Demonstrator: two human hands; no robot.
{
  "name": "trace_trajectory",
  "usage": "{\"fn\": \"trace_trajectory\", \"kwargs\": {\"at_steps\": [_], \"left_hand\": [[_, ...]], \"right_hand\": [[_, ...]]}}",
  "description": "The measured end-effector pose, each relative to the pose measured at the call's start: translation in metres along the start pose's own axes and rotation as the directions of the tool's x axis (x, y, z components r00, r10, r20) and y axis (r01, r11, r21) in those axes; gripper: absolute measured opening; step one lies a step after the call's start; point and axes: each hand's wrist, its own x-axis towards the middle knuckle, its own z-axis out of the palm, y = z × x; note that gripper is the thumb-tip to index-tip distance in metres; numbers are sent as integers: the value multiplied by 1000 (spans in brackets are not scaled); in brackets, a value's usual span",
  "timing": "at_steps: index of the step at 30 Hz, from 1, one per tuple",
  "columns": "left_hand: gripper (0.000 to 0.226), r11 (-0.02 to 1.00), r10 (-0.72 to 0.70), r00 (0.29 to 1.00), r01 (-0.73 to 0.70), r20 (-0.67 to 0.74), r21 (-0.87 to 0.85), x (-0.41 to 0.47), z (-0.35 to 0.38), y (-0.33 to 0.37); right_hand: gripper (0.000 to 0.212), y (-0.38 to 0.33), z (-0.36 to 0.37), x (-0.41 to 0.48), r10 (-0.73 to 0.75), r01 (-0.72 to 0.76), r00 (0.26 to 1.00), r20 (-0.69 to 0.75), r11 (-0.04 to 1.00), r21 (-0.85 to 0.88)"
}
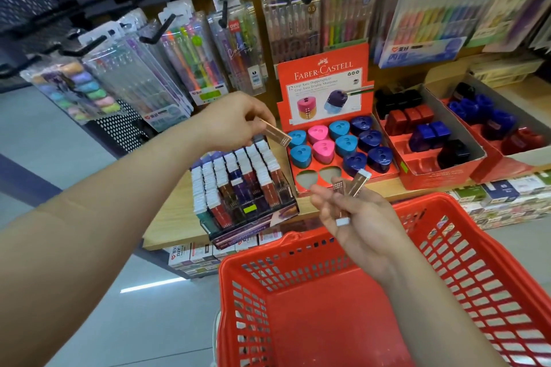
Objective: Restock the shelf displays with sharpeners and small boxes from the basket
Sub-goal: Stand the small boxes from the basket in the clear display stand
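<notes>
**Mia:** How is the restocking going?

**Ben:** It is getting close to the end, I am thinking. The box rack (238,185) on the shelf (167,217) is looking almost full. I am not seeing anything in the part of the red basket (465,265) that is showing. Two holes in the sharpener tray (325,74) are sitting open, though.

**Mia:** What are the hands doing?

**Ben:** The left hand (229,119) is pinching one small box (275,135) by its end, just above the rack. The right hand (357,223) is gripping a few more boxes (356,183) over the basket.

**Mia:** Which way is the small box pointing?

**Ben:** It is tilting. Its long side is running from the fingers down and to the right, so the free end is pointing down toward the rack's back corner, beside the tray. The right hand's boxes are fanning out and pointing up and away.
</notes>
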Motion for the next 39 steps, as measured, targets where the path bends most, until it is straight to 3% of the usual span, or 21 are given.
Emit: {"fn": "trace_trajectory", "kwargs": {"at_steps": [13, 20, 25, 29, 30, 32, 34, 36, 39], "left_hand": [[21, 961, 62, 998, -65, 19, 270, 1, 40, 2], [13, 907, 69, 997, -46, -39, 420, 1, 65, 7], [8, 872, 93, 994, -57, -50, 486, 4, 73, 7], [20, 927, -28, 999, 41, -42, 373, 6, 70, 8], [22, 962, -64, 998, 68, -23, 265, 5, 65, 10], [16, 981, -113, 988, 127, 101, -143, 3, 51, 17], [16, 868, -51, 949, 197, 312, -456, -2, 38, 27], [20, 862, 39, 897, 194, 441, -469, -7, 36, 34], [18, 892, 61, 902, 143, 428, -430, -11, 46, 42]], "right_hand": [[23, 1, -6, 2, -52, 36, 994, -94, 986, -165], [12, 0, -7, 5, -13, -2, 994, -111, 991, -132], [11, 1, -7, 5, -28, 12, 997, -77, 979, -204], [16, 2, -8, 5, -65, 38, 993, -99, 965, -258], [16, 2, -8, 5, -71, 42, 992, -102, 965, -259], [14, 1, -7, 5, -75, 49, 992, -100, 971, -235], [13, 1, -7, 5, -70, 52, 993, -93, 982, -182], [11, 2, -7, 5, -59, 47, 995, -81, 989, -138], [14, 4, -7, 5, -42, 36, 997, -68, 995, -93]]}}
